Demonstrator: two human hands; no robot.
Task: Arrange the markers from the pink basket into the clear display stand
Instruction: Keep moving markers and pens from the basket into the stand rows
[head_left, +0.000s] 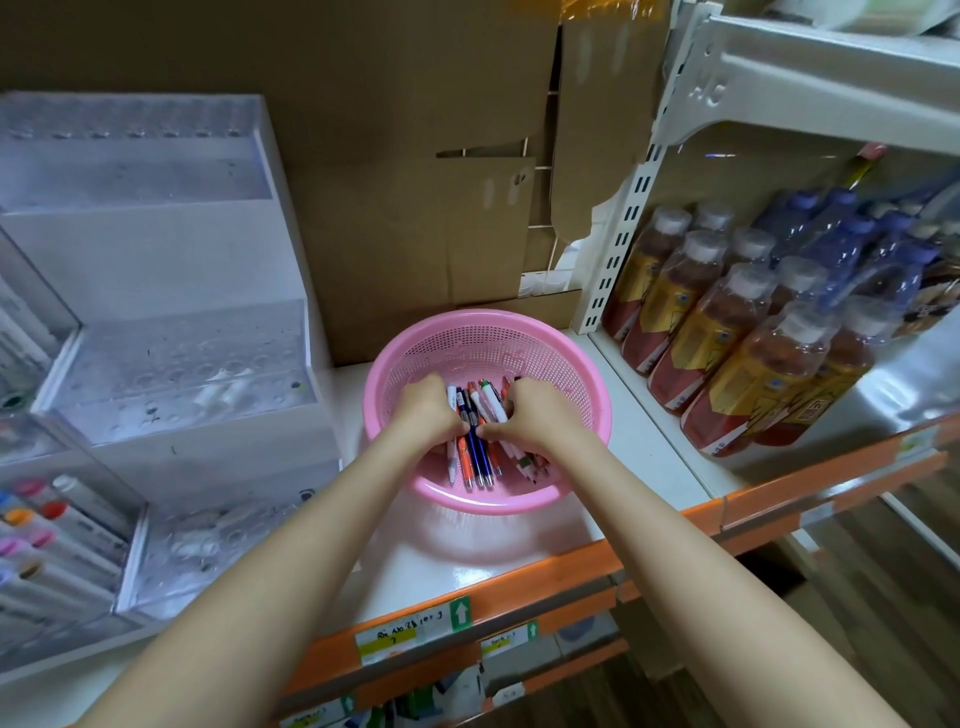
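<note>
Gathering: L hand (426, 410) & R hand (532, 415) both down in basket (488, 501), fingers curled round markers (475, 457), pressing them into one bunch.
Markers: loose heap on basket btm, lying roughly parallel.
Handling: prob. light, stiff, smooth plastic, so apt to roll or slip from a bundle. Best held mid-barrel, few at a time.
Stand (182, 374): just left of basket, tiers look mostly unfilled.
</note>
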